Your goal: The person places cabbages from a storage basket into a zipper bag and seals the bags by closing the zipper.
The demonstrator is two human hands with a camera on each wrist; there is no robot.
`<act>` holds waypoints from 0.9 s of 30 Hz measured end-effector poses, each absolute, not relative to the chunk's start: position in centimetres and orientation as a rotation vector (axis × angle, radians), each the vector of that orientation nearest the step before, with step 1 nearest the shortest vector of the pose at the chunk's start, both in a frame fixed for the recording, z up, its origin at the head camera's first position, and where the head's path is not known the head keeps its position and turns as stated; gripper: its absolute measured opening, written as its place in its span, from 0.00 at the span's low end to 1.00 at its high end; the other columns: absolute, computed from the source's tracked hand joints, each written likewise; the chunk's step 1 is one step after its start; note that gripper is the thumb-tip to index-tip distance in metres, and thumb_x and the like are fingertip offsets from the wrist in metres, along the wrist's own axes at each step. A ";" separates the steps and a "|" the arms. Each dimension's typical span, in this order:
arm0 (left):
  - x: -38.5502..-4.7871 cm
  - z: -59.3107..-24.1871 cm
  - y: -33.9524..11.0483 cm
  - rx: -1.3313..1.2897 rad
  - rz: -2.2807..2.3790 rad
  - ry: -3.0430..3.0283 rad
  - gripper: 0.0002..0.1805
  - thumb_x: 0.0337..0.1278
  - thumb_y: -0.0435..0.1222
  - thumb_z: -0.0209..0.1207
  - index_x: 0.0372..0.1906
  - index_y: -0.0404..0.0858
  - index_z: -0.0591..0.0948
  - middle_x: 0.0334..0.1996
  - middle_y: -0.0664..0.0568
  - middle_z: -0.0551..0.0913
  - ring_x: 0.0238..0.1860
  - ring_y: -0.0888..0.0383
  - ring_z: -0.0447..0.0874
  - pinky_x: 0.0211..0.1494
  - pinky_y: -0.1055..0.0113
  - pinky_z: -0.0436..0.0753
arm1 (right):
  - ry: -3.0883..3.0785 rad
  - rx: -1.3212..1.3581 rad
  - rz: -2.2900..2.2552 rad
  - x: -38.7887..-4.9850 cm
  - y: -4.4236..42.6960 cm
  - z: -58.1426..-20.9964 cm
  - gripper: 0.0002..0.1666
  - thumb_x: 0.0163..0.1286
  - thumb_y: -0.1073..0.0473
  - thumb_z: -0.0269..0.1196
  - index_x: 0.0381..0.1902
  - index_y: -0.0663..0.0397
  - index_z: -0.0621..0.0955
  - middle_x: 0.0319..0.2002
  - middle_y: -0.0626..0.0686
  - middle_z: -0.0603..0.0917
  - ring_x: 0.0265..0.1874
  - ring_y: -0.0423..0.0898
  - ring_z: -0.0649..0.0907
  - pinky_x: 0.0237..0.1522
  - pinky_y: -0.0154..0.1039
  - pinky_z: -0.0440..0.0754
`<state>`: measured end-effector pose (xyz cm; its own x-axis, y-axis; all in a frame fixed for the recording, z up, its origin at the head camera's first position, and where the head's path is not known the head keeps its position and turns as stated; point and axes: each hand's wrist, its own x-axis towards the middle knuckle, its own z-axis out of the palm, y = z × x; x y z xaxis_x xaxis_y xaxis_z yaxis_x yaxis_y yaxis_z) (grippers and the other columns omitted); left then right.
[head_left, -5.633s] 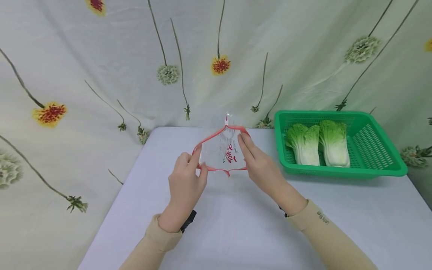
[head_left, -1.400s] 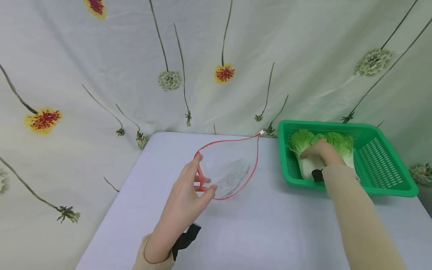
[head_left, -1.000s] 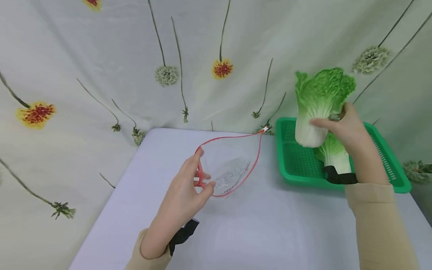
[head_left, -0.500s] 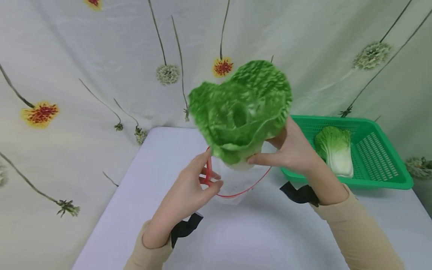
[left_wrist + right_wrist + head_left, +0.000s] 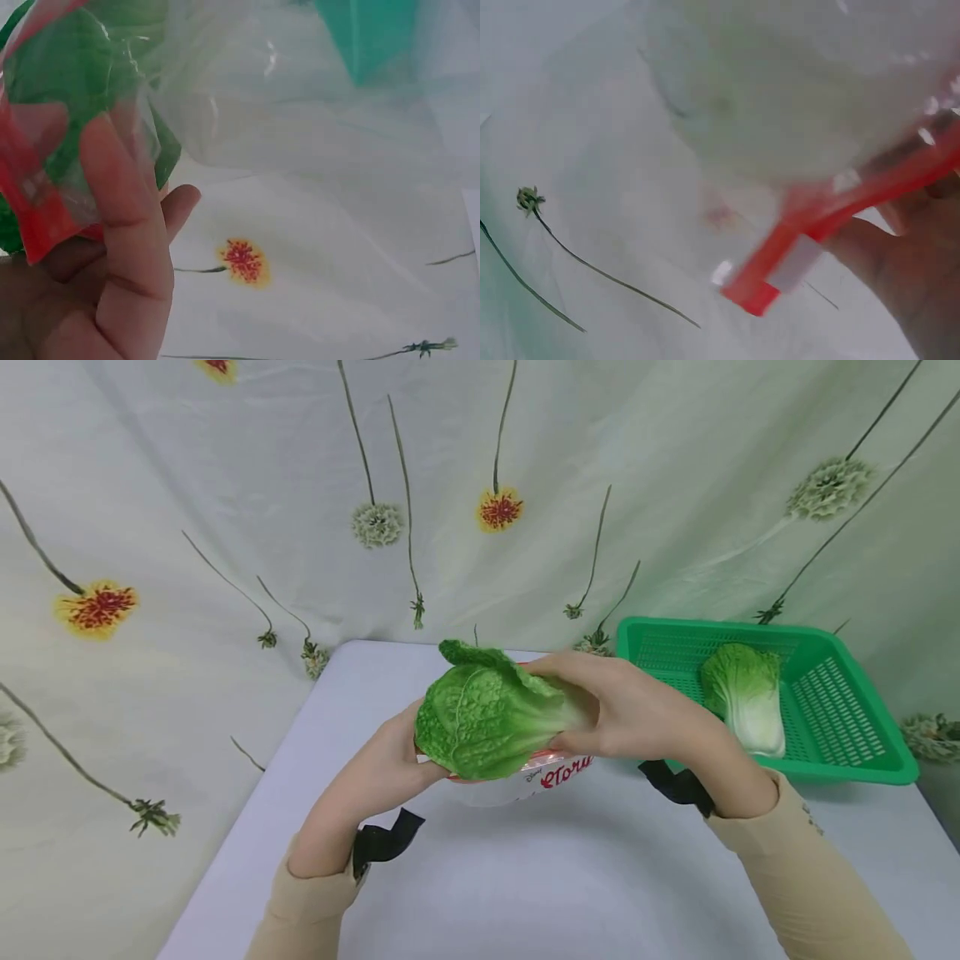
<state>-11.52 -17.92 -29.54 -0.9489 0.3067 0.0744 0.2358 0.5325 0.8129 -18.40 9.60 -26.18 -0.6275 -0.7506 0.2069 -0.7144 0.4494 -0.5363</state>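
A leafy napa cabbage [image 5: 480, 718] lies tilted at the mouth of a clear zip bag [image 5: 558, 775] with a red rim, leaf end to the left. My right hand [image 5: 637, 710] grips the cabbage by its pale base. In the right wrist view that base shows hazily behind the plastic, beside the red zip strip [image 5: 840, 204] and its white slider [image 5: 796, 262]. The left hand [image 5: 375, 772] holds the bag's rim, its fingers partly hidden by leaves. Close up in the left wrist view, the red rim [image 5: 45, 225] lies within that hand's fingers.
On the right of the white table [image 5: 525, 885] stands a green plastic basket [image 5: 847, 770] with a second napa cabbage [image 5: 752, 706] in it. A flower-print cloth [image 5: 300, 468] hangs behind the table's back edge.
My right hand took one cabbage from the basket, carried it left over the bag and lowered it, tipping its leaves leftward. The left hand stayed at the bag's rim.
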 end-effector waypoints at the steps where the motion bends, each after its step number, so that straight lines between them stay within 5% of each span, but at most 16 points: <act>1: -11.6 -29.5 -17.9 0.456 1.405 2.677 0.29 0.58 0.28 0.61 0.66 0.39 0.70 0.53 0.47 0.79 0.43 0.55 0.79 0.46 0.59 0.80 | 2.639 -1.325 -0.871 -18.4 9.6 -26.0 0.42 0.56 0.59 0.72 0.69 0.47 0.71 0.65 0.46 0.76 0.61 0.45 0.76 0.60 0.49 0.75; 6: -11.7 -29.4 -17.3 0.352 1.322 2.782 0.36 0.57 0.26 0.55 0.73 0.41 0.65 0.57 0.46 0.76 0.40 0.56 0.78 0.39 0.64 0.79 | 2.679 -1.230 -0.662 -17.8 9.4 -25.5 0.42 0.54 0.59 0.68 0.69 0.46 0.72 0.65 0.46 0.75 0.64 0.49 0.73 0.57 0.50 0.75; 15: -12.0 -29.3 -16.0 0.363 1.169 2.949 0.44 0.47 0.19 0.48 0.75 0.46 0.64 0.48 0.50 0.75 0.19 0.61 0.64 0.22 0.71 0.67 | 2.746 -1.152 -0.292 -16.7 7.6 -25.5 0.35 0.56 0.59 0.66 0.64 0.51 0.78 0.57 0.53 0.81 0.55 0.54 0.80 0.66 0.56 0.66; 24: -12.5 -30.5 -16.4 0.397 1.216 2.934 0.41 0.50 0.22 0.51 0.74 0.43 0.65 0.48 0.48 0.77 0.30 0.58 0.73 0.28 0.68 0.74 | 2.615 -1.168 -0.689 -17.9 10.7 -26.2 0.40 0.61 0.57 0.68 0.72 0.47 0.69 0.68 0.50 0.73 0.59 0.49 0.78 0.54 0.49 0.79; 27: -12.7 -30.9 -16.6 0.354 1.253 2.910 0.38 0.52 0.24 0.53 0.73 0.40 0.66 0.49 0.47 0.78 0.35 0.57 0.75 0.32 0.67 0.76 | 2.622 -1.228 -1.039 -18.1 13.5 -28.1 0.36 0.62 0.58 0.70 0.68 0.42 0.74 0.66 0.43 0.75 0.63 0.42 0.76 0.59 0.40 0.77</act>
